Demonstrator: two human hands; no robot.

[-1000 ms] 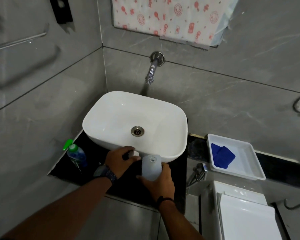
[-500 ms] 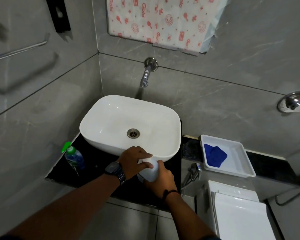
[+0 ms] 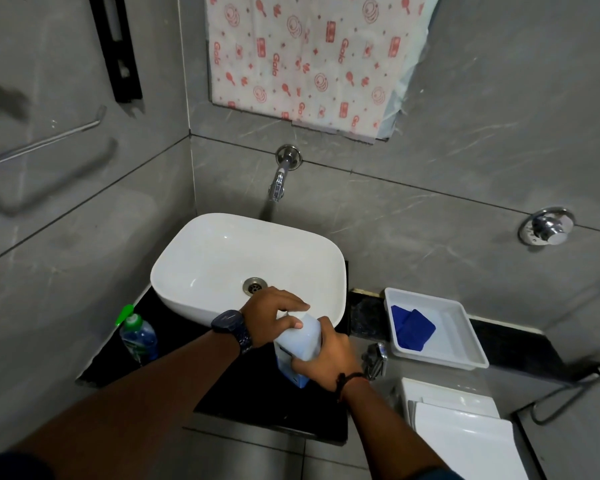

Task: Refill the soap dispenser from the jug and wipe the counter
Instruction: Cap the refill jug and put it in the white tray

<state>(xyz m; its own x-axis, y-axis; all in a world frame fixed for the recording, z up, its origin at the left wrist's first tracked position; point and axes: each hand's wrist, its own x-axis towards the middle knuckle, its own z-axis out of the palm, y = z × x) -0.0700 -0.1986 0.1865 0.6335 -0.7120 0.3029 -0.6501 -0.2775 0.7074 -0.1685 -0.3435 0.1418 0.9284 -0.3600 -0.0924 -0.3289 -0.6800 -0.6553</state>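
Jug [image 3: 301,337], translucent squarish plastic; right hand [image 3: 326,358] fingers round its body; left hand [image 3: 268,316] fingers curled over top

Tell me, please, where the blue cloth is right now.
In the head view, the blue cloth lies in the white tray, right of the sink.

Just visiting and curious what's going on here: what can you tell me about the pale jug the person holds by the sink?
The jug is pale, translucent-looking plastic with a blue-and-white label low on its side. It tilts, top toward the white basin, above the black counter; whether its base rests there is hidden. The right hand grips its body; the left hand curls over its top, hiding any cap.
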